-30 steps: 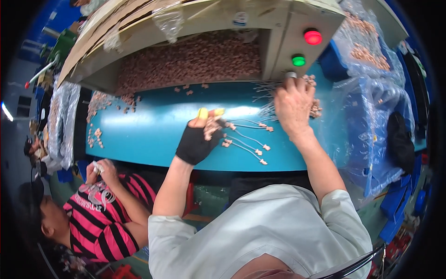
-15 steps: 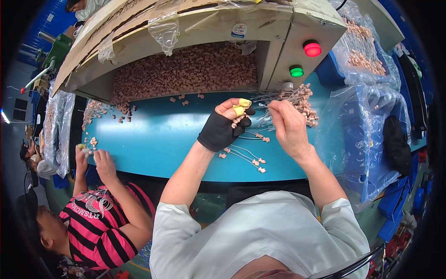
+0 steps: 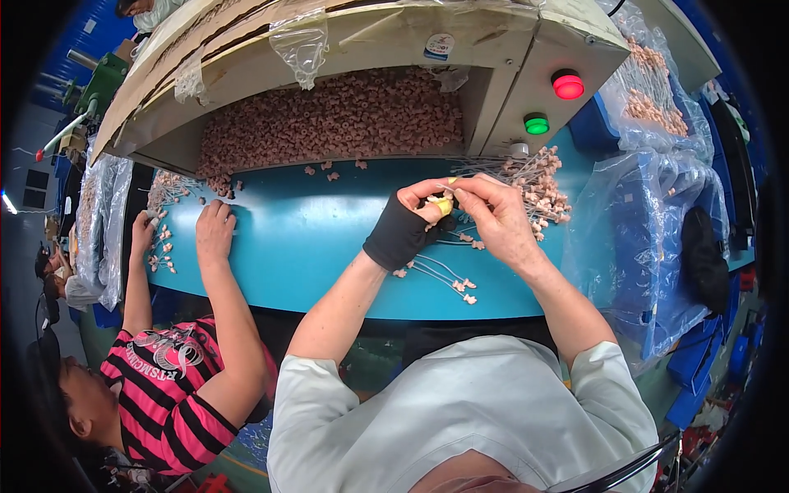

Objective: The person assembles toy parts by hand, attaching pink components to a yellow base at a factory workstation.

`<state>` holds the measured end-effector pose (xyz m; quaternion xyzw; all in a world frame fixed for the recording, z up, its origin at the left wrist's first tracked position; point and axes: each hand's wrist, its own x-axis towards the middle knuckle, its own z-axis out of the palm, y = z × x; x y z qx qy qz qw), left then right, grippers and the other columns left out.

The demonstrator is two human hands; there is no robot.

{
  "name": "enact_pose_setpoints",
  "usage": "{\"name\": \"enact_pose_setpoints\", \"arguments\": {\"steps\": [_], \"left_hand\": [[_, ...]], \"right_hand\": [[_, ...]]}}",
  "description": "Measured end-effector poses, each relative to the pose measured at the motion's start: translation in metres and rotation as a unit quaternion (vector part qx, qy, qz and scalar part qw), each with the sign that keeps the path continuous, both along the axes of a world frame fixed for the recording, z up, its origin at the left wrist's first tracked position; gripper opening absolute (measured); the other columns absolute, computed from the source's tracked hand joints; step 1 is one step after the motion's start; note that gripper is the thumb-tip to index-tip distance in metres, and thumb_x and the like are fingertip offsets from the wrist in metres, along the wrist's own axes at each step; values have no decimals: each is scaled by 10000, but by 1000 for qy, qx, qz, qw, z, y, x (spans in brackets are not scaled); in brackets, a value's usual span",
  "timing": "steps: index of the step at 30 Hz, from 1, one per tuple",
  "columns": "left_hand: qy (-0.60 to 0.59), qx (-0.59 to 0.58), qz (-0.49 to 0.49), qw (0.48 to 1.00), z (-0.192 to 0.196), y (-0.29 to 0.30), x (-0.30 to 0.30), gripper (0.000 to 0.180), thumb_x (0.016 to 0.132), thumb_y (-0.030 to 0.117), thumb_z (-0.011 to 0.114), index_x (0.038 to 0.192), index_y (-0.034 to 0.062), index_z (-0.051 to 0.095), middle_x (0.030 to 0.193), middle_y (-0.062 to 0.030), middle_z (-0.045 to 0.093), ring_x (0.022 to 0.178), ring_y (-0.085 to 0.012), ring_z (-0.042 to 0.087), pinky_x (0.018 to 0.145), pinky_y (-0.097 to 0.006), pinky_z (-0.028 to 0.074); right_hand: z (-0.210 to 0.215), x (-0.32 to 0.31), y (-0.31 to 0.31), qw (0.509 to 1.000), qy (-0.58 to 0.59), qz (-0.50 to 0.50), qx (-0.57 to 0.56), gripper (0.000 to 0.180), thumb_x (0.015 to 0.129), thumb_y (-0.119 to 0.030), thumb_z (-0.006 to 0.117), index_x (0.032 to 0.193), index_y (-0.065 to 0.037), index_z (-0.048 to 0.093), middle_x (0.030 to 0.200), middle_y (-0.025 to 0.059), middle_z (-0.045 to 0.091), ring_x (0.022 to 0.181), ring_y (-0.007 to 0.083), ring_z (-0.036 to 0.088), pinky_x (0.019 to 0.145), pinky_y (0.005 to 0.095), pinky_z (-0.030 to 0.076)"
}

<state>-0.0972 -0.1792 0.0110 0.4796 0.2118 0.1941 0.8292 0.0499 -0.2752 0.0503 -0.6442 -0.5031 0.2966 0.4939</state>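
My left hand (image 3: pixel 404 223), in a black fingerless glove with yellow finger covers, is closed around several small pink knobbly pieces (image 3: pixel 448 200). At its fingertips my bare right hand (image 3: pixel 499 220) pinches a short bit of thin pale cord (image 3: pixel 445 187); its far end is hidden by my fingers. Both hands meet just above the blue-green tabletop (image 3: pixel 329 279). Below them lie a few pale cords with pink pieces on their ends (image 3: pixel 459 286). A heap of such corded pieces (image 3: pixel 544 187) spreads beyond my right hand.
A beige machine housing (image 3: pixel 394 41) with red (image 3: pixel 568 85) and green (image 3: pixel 537 124) lights stands ahead, its opening full of loose pink pieces (image 3: pixel 329 119). Plastic-lined blue bins (image 3: pixel 641 246) stand at right. At left, a co-worker in pink-and-black stripes (image 3: pixel 177 386) reaches over the table.
My right hand has moved left from beside the heap and now meets my left fingertips. The co-worker's nearer hand has moved forward toward the loose pieces.
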Motion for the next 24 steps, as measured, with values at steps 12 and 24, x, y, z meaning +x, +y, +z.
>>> {"name": "enact_pose_setpoints", "arguments": {"steps": [12,24], "left_hand": [[-100,-210,65,971,6,5,-9,263,919,117,525,1176,77,567,805,-6,578,598,-66,475,465,-191,365],[-99,-142,76,982,13,1,-8,92,925,118,508,1012,91,495,799,-78,595,556,-74,484,424,-190,338]], "right_hand": [[13,-11,-2,996,-80,-24,34,85,875,-34,607,935,18,636,784,110,605,646,207,599,573,306,458],[11,-14,2,986,-156,-25,55,83,849,-4,616,928,22,624,803,146,600,715,318,616,618,364,484]]}}
